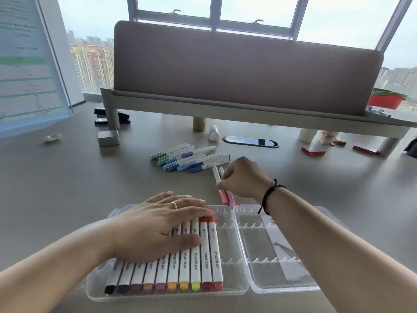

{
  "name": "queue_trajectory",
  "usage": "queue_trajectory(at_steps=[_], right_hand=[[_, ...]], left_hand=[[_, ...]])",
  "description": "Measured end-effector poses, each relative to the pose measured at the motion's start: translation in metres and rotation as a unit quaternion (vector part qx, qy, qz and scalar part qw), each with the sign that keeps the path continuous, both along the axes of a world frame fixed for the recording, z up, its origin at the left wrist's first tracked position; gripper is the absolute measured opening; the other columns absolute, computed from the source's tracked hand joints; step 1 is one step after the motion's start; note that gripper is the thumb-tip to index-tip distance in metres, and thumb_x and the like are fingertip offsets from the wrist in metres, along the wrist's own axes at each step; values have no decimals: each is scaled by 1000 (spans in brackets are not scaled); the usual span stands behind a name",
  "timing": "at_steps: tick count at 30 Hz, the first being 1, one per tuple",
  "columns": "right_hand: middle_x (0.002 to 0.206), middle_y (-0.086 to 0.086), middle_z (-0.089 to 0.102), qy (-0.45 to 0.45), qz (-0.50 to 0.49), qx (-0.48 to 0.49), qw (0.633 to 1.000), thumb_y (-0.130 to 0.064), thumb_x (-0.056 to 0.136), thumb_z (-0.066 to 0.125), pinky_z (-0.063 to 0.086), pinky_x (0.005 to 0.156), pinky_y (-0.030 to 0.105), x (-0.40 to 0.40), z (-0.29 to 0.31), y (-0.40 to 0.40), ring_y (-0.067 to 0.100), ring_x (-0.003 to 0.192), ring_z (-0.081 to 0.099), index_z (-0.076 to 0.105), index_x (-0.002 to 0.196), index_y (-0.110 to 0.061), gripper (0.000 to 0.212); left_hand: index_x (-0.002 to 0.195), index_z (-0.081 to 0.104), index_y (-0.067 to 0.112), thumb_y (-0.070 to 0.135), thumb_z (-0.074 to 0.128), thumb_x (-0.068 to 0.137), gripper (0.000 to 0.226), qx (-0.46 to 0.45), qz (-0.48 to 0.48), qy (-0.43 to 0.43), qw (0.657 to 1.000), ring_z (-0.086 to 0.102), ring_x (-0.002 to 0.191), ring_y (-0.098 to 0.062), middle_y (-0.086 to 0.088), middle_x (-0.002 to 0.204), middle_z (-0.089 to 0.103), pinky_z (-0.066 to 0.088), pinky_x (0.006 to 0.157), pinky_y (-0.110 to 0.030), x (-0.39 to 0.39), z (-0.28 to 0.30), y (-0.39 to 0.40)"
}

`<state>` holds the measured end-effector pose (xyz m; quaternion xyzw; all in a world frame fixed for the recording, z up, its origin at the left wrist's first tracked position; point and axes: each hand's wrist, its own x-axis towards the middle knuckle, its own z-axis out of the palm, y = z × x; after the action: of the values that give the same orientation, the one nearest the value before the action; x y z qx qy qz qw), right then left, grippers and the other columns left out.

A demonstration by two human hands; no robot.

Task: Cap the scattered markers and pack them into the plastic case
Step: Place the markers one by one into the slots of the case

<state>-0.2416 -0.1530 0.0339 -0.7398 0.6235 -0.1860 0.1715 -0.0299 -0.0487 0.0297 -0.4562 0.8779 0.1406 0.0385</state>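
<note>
A clear plastic case point(239, 249) lies open at the near edge of the desk. Its left half holds a row of several capped markers point(196, 265), from black through brown, orange and yellow to red. My left hand point(158, 229) lies flat on that row, fingers straight. Just beyond the case, my right hand point(242, 177) pinches two pink-capped markers point(223, 190) whose lower ends point at the case's far rim. A loose pile of green, blue and purple markers point(189, 160) lies farther back on the desk.
The case's right half point(277, 251) has bare slotted ribs and a paper sheet. Farther back stand a small metal tin point(108, 137), a black stapler point(111, 116), a raised shelf with a fabric panel point(246, 71), a cable grommet point(250, 141) and red boxes point(313, 151).
</note>
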Motion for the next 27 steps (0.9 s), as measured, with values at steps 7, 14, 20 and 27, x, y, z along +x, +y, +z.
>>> queue_trajectory(at_steps=[7, 14, 20, 27], right_hand=[[66, -5, 64, -17, 6, 37, 999, -8, 85, 62, 47, 52, 22, 7, 2, -6, 15, 63, 57, 76, 76, -14, 17], [81, 15, 74, -6, -18, 22, 1000, -11, 75, 65, 61, 75, 39, 15, 0, -6, 30, 82, 69, 74, 83, -2, 14], [55, 14, 57, -354, -29, 173, 918, 4, 84, 63, 50, 48, 26, -1, 18, 27, 19, 43, 51, 65, 74, 2, 10], [69, 18, 66, -478, -5, 243, 844, 8, 85, 66, 57, 52, 30, -17, 15, 85, 24, 53, 62, 54, 114, -3, 33]], left_hand=[[141, 2, 71, 76, 23, 91, 55, -2, 3, 11, 1000, -6, 137, 22, 44, 154, 2, -9, 118, -21, 1, -1, 0], [141, 5, 71, 74, 28, 92, 54, 7, 11, 27, 1000, -5, 128, 27, 47, 150, 4, -7, 115, -17, 2, -2, 1], [140, 13, 71, 75, 33, 91, 54, 12, 14, 52, 998, 6, 137, 19, 45, 151, 13, 2, 118, -21, 7, -2, -3], [137, 36, 59, 76, 47, 84, 57, -1, 41, 135, 990, 34, 122, 21, 41, 134, 38, 30, 103, -12, 8, -4, -2]])
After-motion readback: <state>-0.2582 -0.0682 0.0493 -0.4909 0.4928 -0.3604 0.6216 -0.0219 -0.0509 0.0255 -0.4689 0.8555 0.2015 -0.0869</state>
